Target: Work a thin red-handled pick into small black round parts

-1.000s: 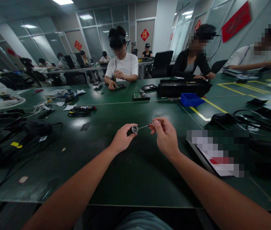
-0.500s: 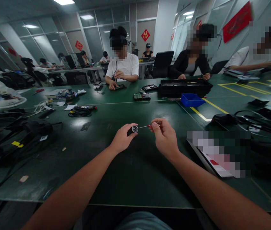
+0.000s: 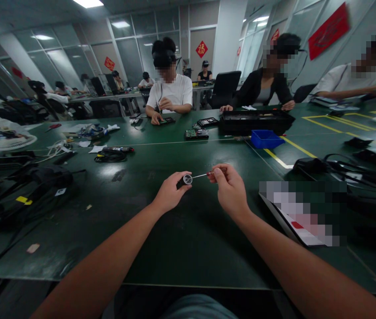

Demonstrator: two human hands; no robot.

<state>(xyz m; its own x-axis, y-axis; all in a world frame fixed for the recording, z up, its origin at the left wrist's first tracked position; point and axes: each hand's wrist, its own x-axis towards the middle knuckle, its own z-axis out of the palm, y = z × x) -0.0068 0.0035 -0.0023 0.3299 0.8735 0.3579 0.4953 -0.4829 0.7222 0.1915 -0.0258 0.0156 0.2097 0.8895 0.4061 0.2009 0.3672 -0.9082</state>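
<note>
My left hand (image 3: 171,192) is closed around a small black cylinder (image 3: 187,179) with a silver-rimmed round end that faces me. What kind of part it is I cannot make out. Between finger and thumb, my right hand (image 3: 229,186) grips a screwdriver (image 3: 211,174) with a reddish handle, mostly covered by the fingers. Its thin metal shaft points left, and the tip is at the rim of the cylinder's end; whether it touches inside is too small to tell. Both hands are above the green table (image 3: 188,248).
A blue bin (image 3: 266,139) and a long black housing (image 3: 257,122) stand ahead to the right. Hard drives (image 3: 196,134) lie beyond my hands. Cables (image 3: 111,154) and black gear (image 3: 41,186) are at left, a white-edged flat object (image 3: 284,221) at right. Co-workers sit opposite.
My right hand has shifted very slightly right with the screwdriver, while my left hand stays nearly still with the cylinder. Across the table, a co-worker's hand has moved left beside the black housing.
</note>
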